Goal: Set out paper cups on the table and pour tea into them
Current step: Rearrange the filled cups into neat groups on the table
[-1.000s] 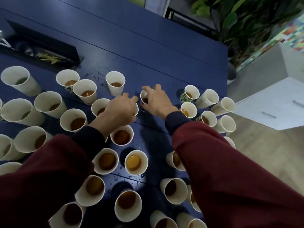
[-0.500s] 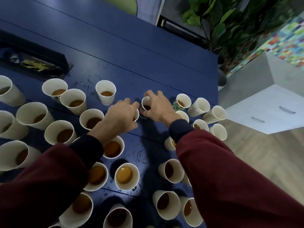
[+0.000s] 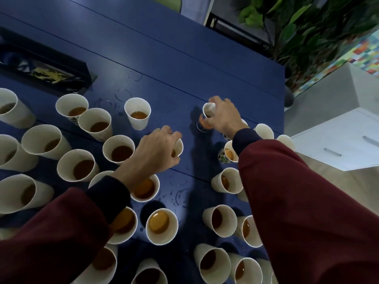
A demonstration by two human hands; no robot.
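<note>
Near: white paper cups of brown tea (image 3: 161, 226) crowd dark blue worktop (image 3: 164, 64) beneath my sleeves; sleeve drag could topple them. Middle: my left hand (image 3: 158, 149) curls round part-filled white cup (image 3: 178, 147); squeeze may slop tea. Far: my right hand (image 3: 224, 117) grips printed paper cup (image 3: 207, 110); wrist crowds neighbours.

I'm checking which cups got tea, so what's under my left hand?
A paper cup, gripped from above by your left hand. A sliver of brown tea shows inside; your fingers cover the rest of it.
</note>
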